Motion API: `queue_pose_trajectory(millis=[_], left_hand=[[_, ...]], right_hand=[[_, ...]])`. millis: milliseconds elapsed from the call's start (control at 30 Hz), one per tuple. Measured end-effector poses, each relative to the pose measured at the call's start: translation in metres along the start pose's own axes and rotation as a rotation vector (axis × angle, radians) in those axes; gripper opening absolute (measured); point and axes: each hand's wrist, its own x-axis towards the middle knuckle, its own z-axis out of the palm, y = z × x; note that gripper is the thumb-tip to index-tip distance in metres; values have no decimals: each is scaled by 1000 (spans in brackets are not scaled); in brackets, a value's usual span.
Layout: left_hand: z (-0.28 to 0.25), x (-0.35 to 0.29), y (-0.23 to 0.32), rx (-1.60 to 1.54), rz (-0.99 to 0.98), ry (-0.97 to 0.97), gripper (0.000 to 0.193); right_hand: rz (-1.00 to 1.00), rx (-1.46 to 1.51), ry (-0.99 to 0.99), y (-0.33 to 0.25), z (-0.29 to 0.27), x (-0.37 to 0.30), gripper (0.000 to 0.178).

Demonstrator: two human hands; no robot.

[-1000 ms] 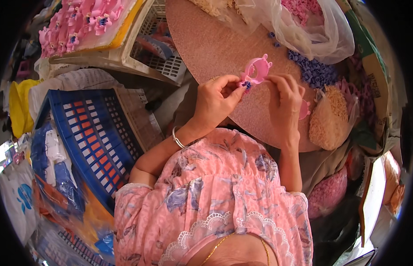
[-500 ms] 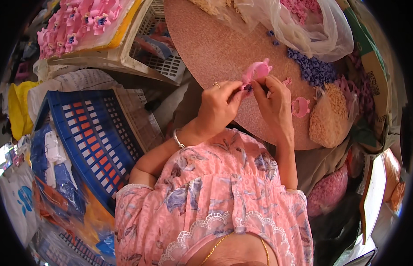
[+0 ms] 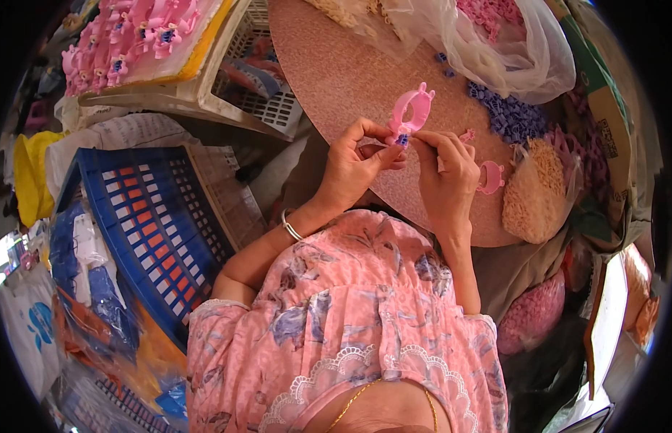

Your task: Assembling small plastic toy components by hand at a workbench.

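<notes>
Here, in the head view, the round pink table has its rim curving from the upper centre down below the hands, with room to move between that rim and the pile of blue pieces at upper right. Both forearms come up from below, wrists bent inward. The left hand pinches the pink ring by its lower, blue-fitted end; the ring tilts upward just above the fingertips, near the upper centre. The right hand's fingertips sit beside that end, whether gripping I cannot tell
</notes>
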Motion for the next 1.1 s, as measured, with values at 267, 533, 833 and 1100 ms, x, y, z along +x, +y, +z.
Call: queue_pose_trajectory(millis=[267, 533, 833, 1100], left_hand=[[-6, -1, -12, 157, 108, -10, 19], [-1, -2, -10, 567, 270, -10, 21], [18, -3, 7, 1099, 706, 43, 20], [1, 8, 10, 158, -173, 16, 14]], right_hand=[[192, 106, -30, 1, 0, -1, 8], [228, 177, -96, 6, 3, -3, 7], [215, 99, -45, 7, 8, -2, 6], [207, 137, -47, 12, 2, -1, 7]])
